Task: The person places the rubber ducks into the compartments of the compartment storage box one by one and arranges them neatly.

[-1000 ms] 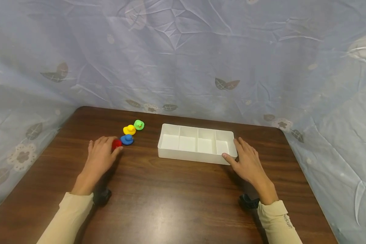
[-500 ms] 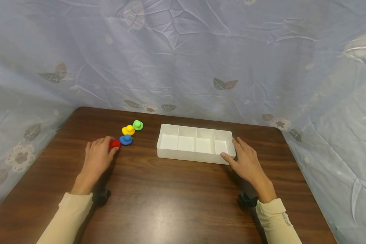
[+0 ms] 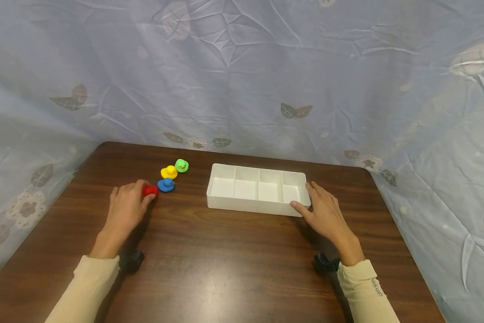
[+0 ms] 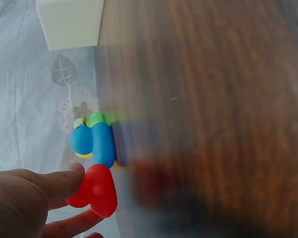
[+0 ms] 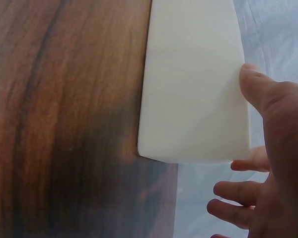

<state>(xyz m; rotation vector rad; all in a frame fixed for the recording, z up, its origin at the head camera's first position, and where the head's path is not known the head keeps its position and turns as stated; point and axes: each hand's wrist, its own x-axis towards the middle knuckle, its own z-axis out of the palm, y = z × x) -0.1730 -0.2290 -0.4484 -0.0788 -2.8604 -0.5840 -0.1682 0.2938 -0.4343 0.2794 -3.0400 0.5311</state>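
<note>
Your left hand (image 3: 125, 205) now pinches the red rubber duck (image 3: 151, 190), drawn slightly aside from the blue rubber duck (image 3: 166, 185), so it seems secured, while your spread right hand (image 3: 324, 213) touches the white four-compartment tray (image 3: 254, 207).

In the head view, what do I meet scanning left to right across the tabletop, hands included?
Left hand → red toy → blue duck → green duck → white divided tray → right hand.

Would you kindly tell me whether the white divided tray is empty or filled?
The white tray is empty: the head view shows bare floor in all four compartments.
</note>
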